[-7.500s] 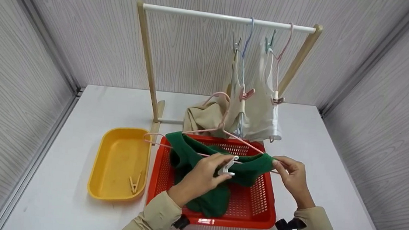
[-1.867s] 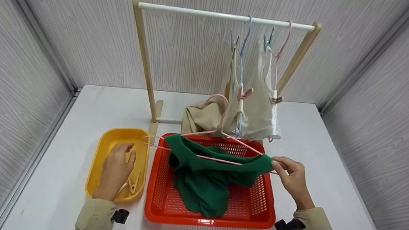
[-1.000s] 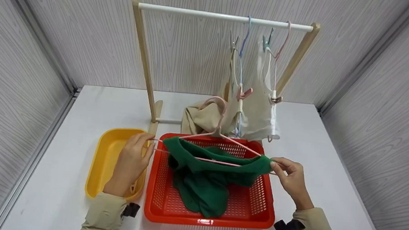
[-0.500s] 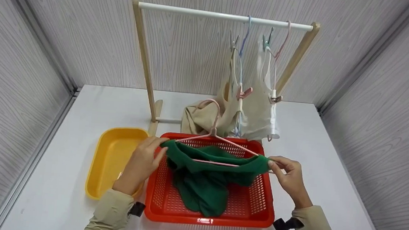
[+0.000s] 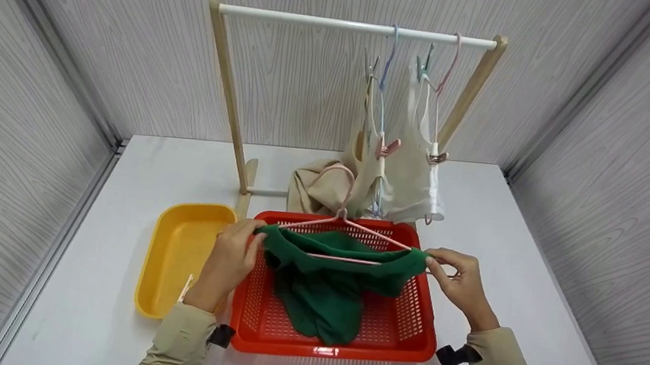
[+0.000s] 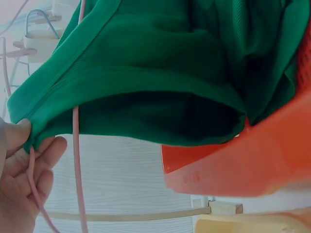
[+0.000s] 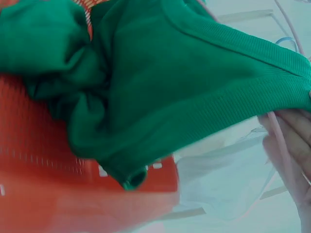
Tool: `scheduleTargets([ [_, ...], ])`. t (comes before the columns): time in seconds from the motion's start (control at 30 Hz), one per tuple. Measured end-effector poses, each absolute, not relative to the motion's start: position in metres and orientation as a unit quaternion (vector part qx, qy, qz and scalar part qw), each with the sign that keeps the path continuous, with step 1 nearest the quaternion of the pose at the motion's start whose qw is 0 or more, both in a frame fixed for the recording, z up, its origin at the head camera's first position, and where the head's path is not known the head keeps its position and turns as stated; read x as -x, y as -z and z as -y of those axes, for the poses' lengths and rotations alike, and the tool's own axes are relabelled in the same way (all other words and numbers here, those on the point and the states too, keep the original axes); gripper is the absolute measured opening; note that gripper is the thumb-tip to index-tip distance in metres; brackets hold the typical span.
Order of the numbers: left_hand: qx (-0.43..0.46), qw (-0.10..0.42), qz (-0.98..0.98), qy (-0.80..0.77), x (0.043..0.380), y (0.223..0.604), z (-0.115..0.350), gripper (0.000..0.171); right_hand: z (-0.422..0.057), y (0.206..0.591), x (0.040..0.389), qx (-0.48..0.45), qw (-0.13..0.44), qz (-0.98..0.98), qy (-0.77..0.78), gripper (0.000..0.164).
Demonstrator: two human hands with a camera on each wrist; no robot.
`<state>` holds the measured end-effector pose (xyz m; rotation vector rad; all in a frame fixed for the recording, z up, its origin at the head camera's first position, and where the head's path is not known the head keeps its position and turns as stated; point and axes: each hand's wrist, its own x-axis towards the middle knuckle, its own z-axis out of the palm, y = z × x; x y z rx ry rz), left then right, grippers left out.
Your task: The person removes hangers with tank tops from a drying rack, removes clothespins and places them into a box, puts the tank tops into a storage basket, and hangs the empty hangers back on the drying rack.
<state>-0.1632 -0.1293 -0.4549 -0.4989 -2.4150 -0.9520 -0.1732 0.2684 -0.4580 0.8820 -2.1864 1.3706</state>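
Green top (image 5: 317, 302) sat on pink hanger (image 5: 342, 212), straps over both arms, rest drooping into red basket (image 5: 263, 345), near middle. Left hand (image 5: 229, 259) had thumb and fingers pinching left strap; right hand (image 5: 463, 283) pinched right one. Trick imo was tugging both sides evenly, gently, so neckline stayed centred and neither strap slipped off. Hook leaned far side, worth keeping off beige cloth (image 5: 315, 189).

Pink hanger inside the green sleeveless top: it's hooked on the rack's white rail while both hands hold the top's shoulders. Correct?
No. The head view shows the pink hanger unhooked, well below the white rail. The left hand and right hand do hold the shoulders of the green sleeveless top.
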Motion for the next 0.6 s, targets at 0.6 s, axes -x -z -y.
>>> scheduleTargets([
  [0.6, 0.148, 0.238, 0.892, 0.355, 0.157, 0.455, 0.123, 0.014, -0.257, 0.46, 0.175, -0.324, 0.276, 0.802, -0.419, 0.037],
])
